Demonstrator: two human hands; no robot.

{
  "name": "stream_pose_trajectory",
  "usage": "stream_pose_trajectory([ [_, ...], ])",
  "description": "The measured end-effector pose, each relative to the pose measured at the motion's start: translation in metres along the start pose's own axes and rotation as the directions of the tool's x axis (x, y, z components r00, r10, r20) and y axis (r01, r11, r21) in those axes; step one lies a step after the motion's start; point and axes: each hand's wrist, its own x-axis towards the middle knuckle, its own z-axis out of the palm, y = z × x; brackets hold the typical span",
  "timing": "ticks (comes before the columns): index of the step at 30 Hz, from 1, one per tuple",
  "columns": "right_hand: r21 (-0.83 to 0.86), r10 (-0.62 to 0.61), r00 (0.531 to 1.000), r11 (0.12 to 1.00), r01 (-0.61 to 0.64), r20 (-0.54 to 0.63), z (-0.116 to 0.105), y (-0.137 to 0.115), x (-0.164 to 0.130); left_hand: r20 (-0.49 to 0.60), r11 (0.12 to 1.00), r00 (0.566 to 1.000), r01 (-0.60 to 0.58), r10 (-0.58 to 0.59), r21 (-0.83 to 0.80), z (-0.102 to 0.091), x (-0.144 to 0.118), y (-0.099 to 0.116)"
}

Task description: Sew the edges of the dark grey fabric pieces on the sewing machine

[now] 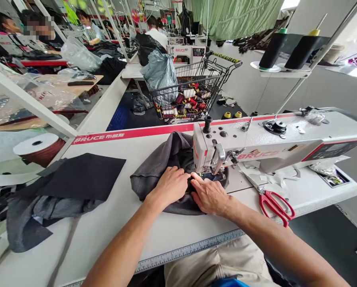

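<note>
Evidently, my left hand (172, 183) and right hand (211, 196) rest on the gray cloth (151, 167), between the table's (106, 227) far and near edges, at the head of the sewing machine (214, 139); whether either pinches it, I cannot tell. I judge the layers want guiding flat, fingertips clear of the stitching point. I read "BRUCE" on the machine and, with Chinese characters, along the table's far edge.

At the centre of the frame a garment piece (154, 169) lies on the table (178, 233), partly beneath the sewing machine (286, 137) at centre right, with scissors (276, 204) at lower right, cloth pieces (82, 177) at centre left and, behind the table at upper centre, a cart (214, 81) with thread spools (190, 100) in it
</note>
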Motion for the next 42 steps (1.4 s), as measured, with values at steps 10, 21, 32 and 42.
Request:
stream_pose_trajectory([
  [10,-0.02,-0.01,0.998,1.0,0.009,-0.055,0.006,0.001,-0.004,0.051,0.939,0.94,0.339,-0.336,-0.053,0.009,0.023,-0.007],
  [21,-0.01,-0.017,0.999,1.0,0.017,-0.034,0.006,0.004,-0.006,0.196,0.902,0.911,0.396,-0.363,-0.17,0.007,0.033,-0.022],
  [32,0.022,-0.045,0.998,0.999,0.046,-0.04,0.004,0.006,-0.006,0.136,0.75,0.984,0.178,-0.117,-0.637,0.014,0.031,-0.052],
  [42,0.002,-0.031,1.0,1.0,0.031,-0.005,0.004,0.006,-0.005,0.025,0.74,0.964,0.219,-0.264,-0.636,0.022,0.033,-0.046],
])
